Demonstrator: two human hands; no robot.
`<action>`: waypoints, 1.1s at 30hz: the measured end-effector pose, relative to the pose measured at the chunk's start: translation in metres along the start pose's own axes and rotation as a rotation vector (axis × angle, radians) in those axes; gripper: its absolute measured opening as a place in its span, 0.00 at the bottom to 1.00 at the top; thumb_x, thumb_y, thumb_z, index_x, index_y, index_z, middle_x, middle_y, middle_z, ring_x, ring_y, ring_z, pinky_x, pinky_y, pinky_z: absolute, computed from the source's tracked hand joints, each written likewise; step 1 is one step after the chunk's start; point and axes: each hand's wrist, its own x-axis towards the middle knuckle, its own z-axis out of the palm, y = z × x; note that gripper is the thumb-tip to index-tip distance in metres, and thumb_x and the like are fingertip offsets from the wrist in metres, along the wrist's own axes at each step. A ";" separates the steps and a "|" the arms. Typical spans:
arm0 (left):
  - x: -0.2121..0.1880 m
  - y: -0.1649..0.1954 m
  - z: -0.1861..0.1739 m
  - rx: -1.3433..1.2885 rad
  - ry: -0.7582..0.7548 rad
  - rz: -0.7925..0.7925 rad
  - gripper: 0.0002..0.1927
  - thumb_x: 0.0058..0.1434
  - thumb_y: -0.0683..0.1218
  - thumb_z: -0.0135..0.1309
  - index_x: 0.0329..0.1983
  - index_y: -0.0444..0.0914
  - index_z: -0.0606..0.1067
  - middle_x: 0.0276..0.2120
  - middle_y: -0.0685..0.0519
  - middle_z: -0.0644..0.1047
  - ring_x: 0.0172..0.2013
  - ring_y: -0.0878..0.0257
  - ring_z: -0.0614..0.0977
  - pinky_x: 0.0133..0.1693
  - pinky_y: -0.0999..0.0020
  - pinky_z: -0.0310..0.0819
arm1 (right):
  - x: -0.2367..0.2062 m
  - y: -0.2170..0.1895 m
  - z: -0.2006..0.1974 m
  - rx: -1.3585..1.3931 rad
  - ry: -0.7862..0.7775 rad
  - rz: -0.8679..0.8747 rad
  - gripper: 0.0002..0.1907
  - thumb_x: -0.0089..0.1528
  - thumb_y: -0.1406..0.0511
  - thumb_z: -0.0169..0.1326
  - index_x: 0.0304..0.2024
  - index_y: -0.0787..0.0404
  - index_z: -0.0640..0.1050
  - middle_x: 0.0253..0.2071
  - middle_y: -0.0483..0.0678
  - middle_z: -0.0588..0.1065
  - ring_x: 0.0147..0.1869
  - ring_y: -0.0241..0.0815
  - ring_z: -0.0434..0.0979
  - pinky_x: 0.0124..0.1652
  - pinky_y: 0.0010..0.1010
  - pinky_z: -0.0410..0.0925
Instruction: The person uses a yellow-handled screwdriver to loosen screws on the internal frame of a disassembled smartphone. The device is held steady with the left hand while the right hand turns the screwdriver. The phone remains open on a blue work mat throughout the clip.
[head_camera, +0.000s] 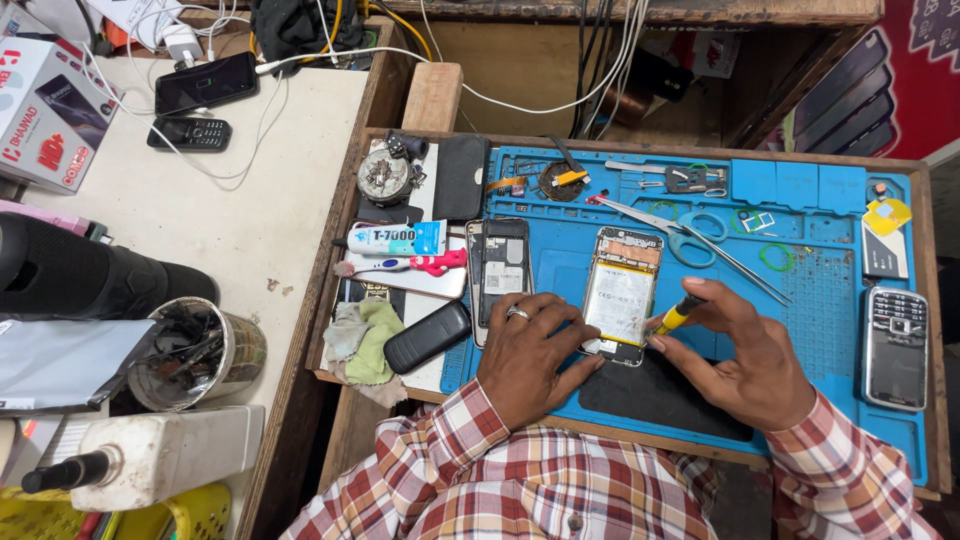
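An opened smartphone (621, 290) with its back off and a pale battery showing lies on the blue work mat (830, 310). My left hand (528, 355), wearing a ring, rests flat beside the phone's lower left edge and steadies it. My right hand (745, 355) grips a yellow-handled screwdriver (678, 316) whose tip points at the phone's lower right side. A second opened phone (500, 268) lies just left of the first. Both sleeves are plaid.
Scissors (672, 228) and tweezers (740, 268) lie on the mat behind the phone. A keypad phone (894, 348) sits at the right, a black phone (428, 337), green cloth (372, 342) and glue tube (398, 238) at the left. A metal tin (200, 352) stands on the side table.
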 end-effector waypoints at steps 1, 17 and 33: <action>0.000 0.000 0.000 -0.003 -0.003 -0.002 0.14 0.65 0.56 0.59 0.47 0.44 0.82 0.48 0.55 0.78 0.58 0.56 0.74 0.64 0.49 0.56 | 0.000 0.001 -0.001 0.034 -0.030 -0.014 0.42 0.57 0.70 0.65 0.69 0.59 0.59 0.39 0.54 0.83 0.45 0.47 0.87 0.40 0.33 0.76; -0.003 -0.001 -0.001 -0.002 -0.005 -0.003 0.15 0.65 0.56 0.59 0.47 0.44 0.82 0.49 0.54 0.77 0.59 0.56 0.74 0.64 0.49 0.56 | -0.002 -0.002 0.006 0.018 -0.005 -0.028 0.40 0.58 0.71 0.64 0.67 0.59 0.59 0.40 0.55 0.83 0.46 0.48 0.87 0.40 0.35 0.78; -0.005 0.000 0.000 0.007 -0.009 -0.001 0.15 0.65 0.56 0.59 0.48 0.44 0.82 0.50 0.54 0.77 0.59 0.56 0.73 0.65 0.48 0.54 | -0.004 -0.003 0.002 0.013 -0.023 -0.016 0.42 0.55 0.70 0.67 0.68 0.58 0.61 0.39 0.53 0.82 0.45 0.46 0.87 0.39 0.35 0.77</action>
